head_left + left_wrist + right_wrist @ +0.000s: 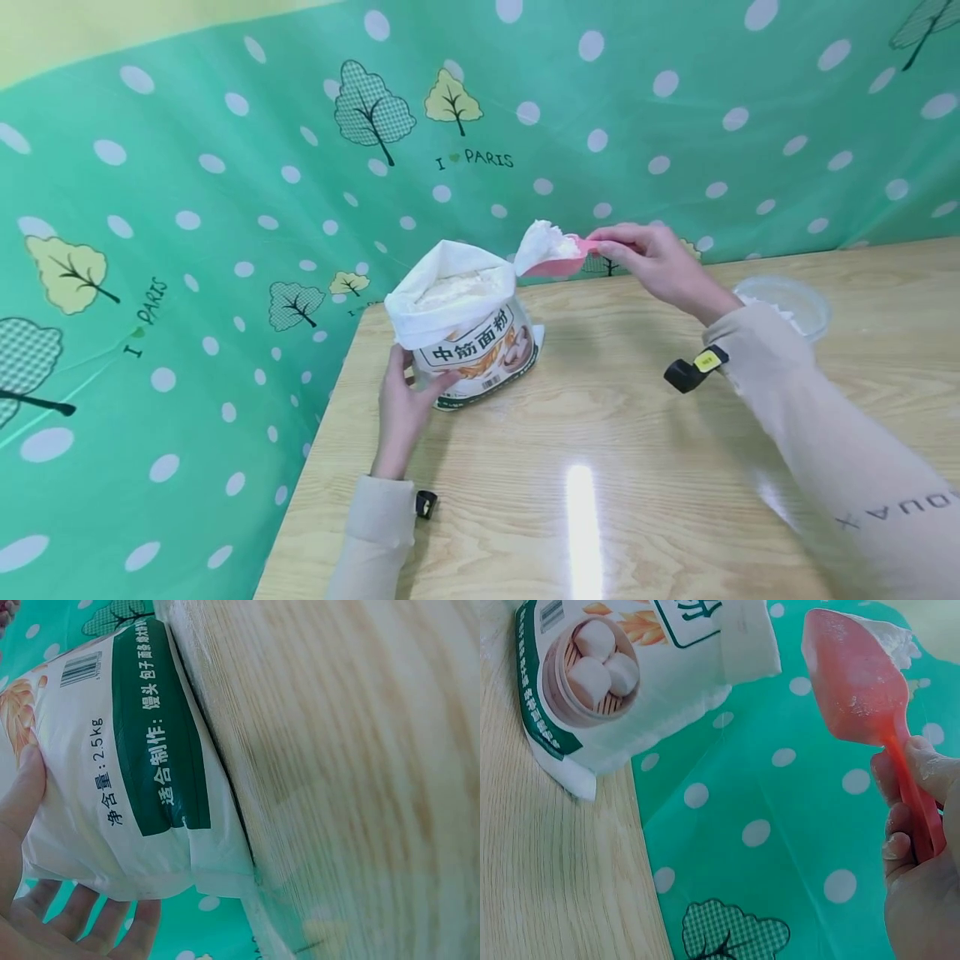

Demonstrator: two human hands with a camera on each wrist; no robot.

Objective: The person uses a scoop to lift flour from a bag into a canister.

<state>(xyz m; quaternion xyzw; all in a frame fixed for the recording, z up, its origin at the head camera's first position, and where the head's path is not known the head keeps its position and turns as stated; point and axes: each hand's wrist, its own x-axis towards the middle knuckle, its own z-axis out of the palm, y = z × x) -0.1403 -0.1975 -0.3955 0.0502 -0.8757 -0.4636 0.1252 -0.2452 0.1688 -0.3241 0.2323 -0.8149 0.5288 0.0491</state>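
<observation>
An open white bag of flour [472, 350], its top rolled down, stands on the wooden table with flour showing inside. My left hand [408, 400] holds the bag's lower left side, thumb on the front and fingers around the side, as the left wrist view also shows. My right hand [663, 262] grips the handle of a pink scoop [859, 682]. Heaped white flour [543, 243] fills the scoop, which is raised just right of the bag's mouth. In the right wrist view the scoop's underside is dusted with flour.
A clear round bowl [806, 304] with some white flour stands on the wooden table [525, 500], partly behind my right forearm. A green dotted cloth [225, 208] with tree prints hangs behind and to the left of the table.
</observation>
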